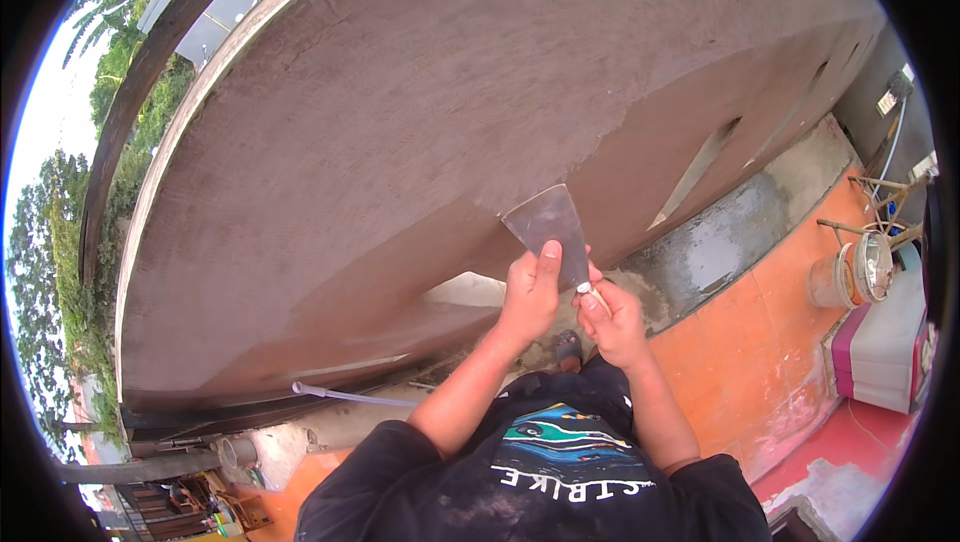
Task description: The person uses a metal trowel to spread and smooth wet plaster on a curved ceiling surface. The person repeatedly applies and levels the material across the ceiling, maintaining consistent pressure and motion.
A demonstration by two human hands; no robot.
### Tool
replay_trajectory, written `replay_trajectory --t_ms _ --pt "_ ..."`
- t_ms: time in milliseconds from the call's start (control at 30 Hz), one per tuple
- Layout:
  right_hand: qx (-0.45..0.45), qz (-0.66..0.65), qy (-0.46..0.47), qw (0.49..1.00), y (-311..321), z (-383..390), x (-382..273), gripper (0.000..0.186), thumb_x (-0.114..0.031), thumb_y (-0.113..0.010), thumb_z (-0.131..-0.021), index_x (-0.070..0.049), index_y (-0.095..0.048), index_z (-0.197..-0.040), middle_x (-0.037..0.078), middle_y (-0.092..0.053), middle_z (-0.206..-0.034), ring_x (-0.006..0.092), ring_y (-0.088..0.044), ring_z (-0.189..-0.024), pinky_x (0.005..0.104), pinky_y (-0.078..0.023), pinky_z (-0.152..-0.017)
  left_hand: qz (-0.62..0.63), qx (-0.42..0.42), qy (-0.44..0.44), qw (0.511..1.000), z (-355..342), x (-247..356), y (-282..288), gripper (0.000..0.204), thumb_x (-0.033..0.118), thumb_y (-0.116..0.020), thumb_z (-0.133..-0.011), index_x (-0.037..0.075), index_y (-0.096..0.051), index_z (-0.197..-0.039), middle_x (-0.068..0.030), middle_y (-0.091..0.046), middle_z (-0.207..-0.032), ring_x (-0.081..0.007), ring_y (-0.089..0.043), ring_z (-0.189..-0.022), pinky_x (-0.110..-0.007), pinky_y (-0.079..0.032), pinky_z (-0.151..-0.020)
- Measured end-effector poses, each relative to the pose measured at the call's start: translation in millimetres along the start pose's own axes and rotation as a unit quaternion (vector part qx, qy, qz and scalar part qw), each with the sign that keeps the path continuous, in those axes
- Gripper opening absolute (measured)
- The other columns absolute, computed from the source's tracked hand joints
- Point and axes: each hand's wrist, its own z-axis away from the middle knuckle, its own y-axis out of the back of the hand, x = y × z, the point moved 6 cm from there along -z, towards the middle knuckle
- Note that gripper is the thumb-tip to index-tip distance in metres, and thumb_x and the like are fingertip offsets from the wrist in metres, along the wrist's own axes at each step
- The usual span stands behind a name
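Note:
A wide putty knife (552, 224) with a dull grey, flared blade is held in front of me, its broad edge pointing up toward the wall. My right hand (612, 325) is closed around its pale handle. My left hand (536, 287) grips the lower part of the blade, thumb lying flat on its face and fingers behind it. Beyond the blade rises a brownish-grey plastered wall (400, 132). Its upper part has a lighter, streaked coat, while a darker, smoother area lies lower. Whether the blade touches the wall cannot be told.
Pale slots (697, 172) open low in the wall. Wet grey ground (715, 252) and an orange floor (720, 372) run along its foot. Buckets (838, 277) stand at the right by a wooden frame. A pale pipe (350, 395) juts out at lower left.

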Motion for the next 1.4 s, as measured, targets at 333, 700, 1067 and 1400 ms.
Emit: replay_trajectory --t_ms 333,700,1067,1400 --pt "0.0 -0.006 0.047 0.999 0.2 -9.8 2.5 0.021 -0.022 -0.057 -0.098 -0.001 -0.059 -0.096 -0.004 -0.051 -0.071 0.0028 -0.043 -0.063 0.0204 -0.036 -0.055 0.078 0.042 -0.022 0.996 -1.5 -10.6 -7.4 0.054 0.047 -0.031 -0.105 -0.002 -0.055 -0.104 -0.0087 -0.064 -0.079 -0.0149 -0.061 -0.076 -0.031 -0.05 -0.073" --pt "-0.012 0.008 0.036 0.999 -5.6 -18.4 -15.2 0.024 -0.024 -0.058 -0.098 -0.001 -0.059 -0.093 -0.005 -0.05 -0.069 0.0036 -0.042 -0.062 0.0217 -0.035 -0.055 0.075 0.075 -0.018 0.994 -3.5 1.7 -8.2 0.057 0.051 -0.031 -0.103 0.0 -0.056 -0.102 -0.0083 -0.062 -0.077 -0.0148 -0.06 -0.076 -0.031 -0.049 -0.07" --pt "0.013 0.041 -0.034 0.999 0.8 -8.4 -9.7 0.025 -0.025 -0.06 -0.097 0.001 -0.06 -0.097 -0.006 -0.049 -0.07 0.0032 -0.043 -0.065 0.0216 -0.036 -0.057 0.075 0.034 0.014 0.997 -1.1 1.7 -11.7 0.059 0.053 -0.031 -0.103 -0.002 -0.054 -0.104 -0.0081 -0.064 -0.08 -0.0159 -0.062 -0.077 -0.031 -0.05 -0.074" --pt "-0.006 -0.015 -0.009 1.0 -10.8 -8.2 -9.6 0.025 -0.022 -0.058 -0.098 0.002 -0.059 -0.105 -0.005 -0.051 -0.073 0.003 -0.044 -0.063 0.0203 -0.036 -0.055 0.069 0.032 -0.006 0.997 0.0 4.6 -1.4 0.06 0.052 -0.03 -0.103 -0.002 -0.057 -0.104 -0.0092 -0.065 -0.081 -0.0155 -0.062 -0.077 -0.032 -0.051 -0.073"
